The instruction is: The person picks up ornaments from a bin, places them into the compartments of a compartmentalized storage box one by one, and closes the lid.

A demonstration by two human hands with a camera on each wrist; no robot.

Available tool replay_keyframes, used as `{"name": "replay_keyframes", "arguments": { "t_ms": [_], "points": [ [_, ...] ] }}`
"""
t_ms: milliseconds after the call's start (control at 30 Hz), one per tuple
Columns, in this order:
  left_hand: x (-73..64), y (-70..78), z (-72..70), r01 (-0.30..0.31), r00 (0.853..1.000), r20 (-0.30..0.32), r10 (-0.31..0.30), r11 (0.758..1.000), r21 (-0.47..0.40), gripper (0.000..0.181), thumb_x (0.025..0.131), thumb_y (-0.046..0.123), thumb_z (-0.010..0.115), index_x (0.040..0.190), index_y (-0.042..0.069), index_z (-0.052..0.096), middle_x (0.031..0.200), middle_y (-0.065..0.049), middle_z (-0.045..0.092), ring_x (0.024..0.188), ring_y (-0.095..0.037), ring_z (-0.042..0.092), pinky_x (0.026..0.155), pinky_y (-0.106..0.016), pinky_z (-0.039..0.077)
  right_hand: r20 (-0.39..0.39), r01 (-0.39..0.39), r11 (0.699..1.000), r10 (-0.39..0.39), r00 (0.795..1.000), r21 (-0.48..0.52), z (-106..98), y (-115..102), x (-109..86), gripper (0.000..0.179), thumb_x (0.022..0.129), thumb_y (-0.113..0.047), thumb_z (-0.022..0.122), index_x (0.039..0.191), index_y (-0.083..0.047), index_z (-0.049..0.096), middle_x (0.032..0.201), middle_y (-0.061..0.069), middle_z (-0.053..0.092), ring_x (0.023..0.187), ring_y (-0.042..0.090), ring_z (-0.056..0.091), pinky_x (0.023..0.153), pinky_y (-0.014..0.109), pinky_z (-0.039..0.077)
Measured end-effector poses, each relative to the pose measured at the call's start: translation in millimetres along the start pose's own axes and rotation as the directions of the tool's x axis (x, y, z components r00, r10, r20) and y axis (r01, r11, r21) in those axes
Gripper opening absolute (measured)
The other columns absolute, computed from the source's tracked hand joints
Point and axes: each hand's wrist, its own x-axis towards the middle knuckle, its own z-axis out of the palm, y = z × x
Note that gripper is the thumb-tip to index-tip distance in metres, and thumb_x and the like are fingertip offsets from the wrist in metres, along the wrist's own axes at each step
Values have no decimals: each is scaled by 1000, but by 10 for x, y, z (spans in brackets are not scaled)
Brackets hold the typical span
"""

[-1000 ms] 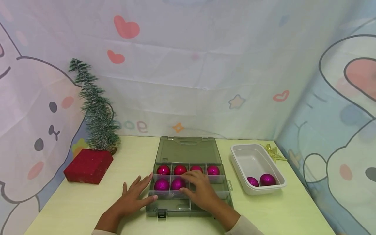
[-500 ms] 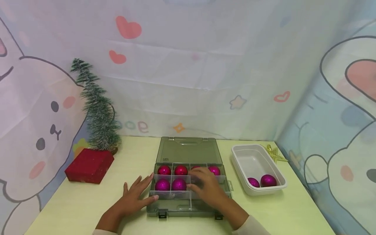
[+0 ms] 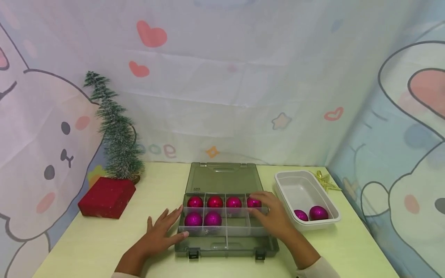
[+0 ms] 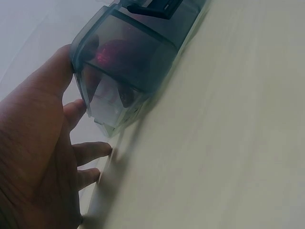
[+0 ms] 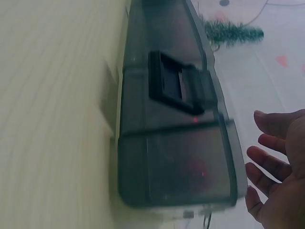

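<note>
A dark translucent compartment box [image 3: 226, 253] stands with its lid [image 3: 223, 178] folded back. Its back row holds several shiny Christmas balls, red [image 3: 214, 201] to pink [image 3: 233, 202]. Two glittery purple balls [image 3: 213, 219] fill the left cells of the middle row. My left hand [image 3: 158, 233] spreads its fingers along the box's left side, the thumb at the front left corner. Over the box's right edge hovers my right hand [image 3: 274, 216], fingers loosely bent beside the rightmost ball [image 3: 254, 202], which they partly cover. The right wrist view shows nothing in that hand [image 5: 286, 171].
To the right stands a white plastic tub [image 3: 302, 185] with two purple balls [image 3: 318, 212] in its near end. A gold star [image 3: 325, 180] lies behind it. At the left are a red box [image 3: 107, 197] and a small frosted Christmas tree [image 3: 119, 131].
My right hand has moved right, from the middle of the box to its right edge, uncovering the third ball of the back row. My left hand has stayed in place.
</note>
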Motion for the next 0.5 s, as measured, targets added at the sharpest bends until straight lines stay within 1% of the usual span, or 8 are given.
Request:
{"name": "replay_keyframes", "arguments": {
  "t_ms": [133,200,233,300,367,433,500],
  "points": [
    [-1,9,-22,-16,1000,-17,16,1000,8,93,102,58,69,176,26,24,181,-13,31,168,-56,7,117,-88,-21,-1,-24,1000,24,1000,-1,-146,75,-28,40,90,-4,89,129,-4,78,135,7,75,131,34,69,106,54,60],
    [2,11,-27,-17,1000,-24,17,1000,9,93,102,58,70,176,26,25,181,-13,32,168,-56,8,117,-89,-21,-12,-32,999,32,999,-12,-233,113,-39,41,90,-5,89,129,-6,78,136,7,75,132,34,68,108,52,59],
    [4,8,-25,-18,1000,-26,18,1000,11,92,102,58,70,176,26,25,180,-13,32,168,-56,8,117,-89,-21,-23,-36,999,35,999,-18,-278,136,-47,41,90,-5,89,129,-7,78,136,8,75,133,35,67,109,50,59],
    [9,1,-15,-17,1000,-26,17,1000,12,93,102,58,70,176,26,25,180,-13,32,168,-56,8,117,-89,-21,-59,-51,998,49,997,-34,-372,188,-72,39,90,-6,89,128,-8,79,135,9,76,132,35,67,108,37,59],
    [15,-11,4,-13,1000,-23,13,1000,16,93,102,59,70,176,27,25,180,-12,32,169,-56,8,117,-88,-21,-98,-65,997,61,993,-45,-470,246,-102,37,90,-6,89,127,-9,80,132,9,77,128,33,69,103,30,58],
    [20,-27,24,-10,1000,-20,10,1000,22,93,101,60,69,176,28,24,181,-12,32,169,-55,8,118,-88,-21,-133,-83,995,75,988,-56,-570,307,-136,37,90,-5,88,126,-7,80,131,11,78,125,25,69,98,26,56],
    [21,-40,41,-6,1000,-19,7,1000,26,93,101,61,69,176,28,25,180,-12,32,169,-55,9,118,-89,-20,-156,-100,993,88,984,-67,-669,372,-172,36,92,-5,87,127,-7,79,130,12,78,122,10,67,94,26,55]
  ]
}}
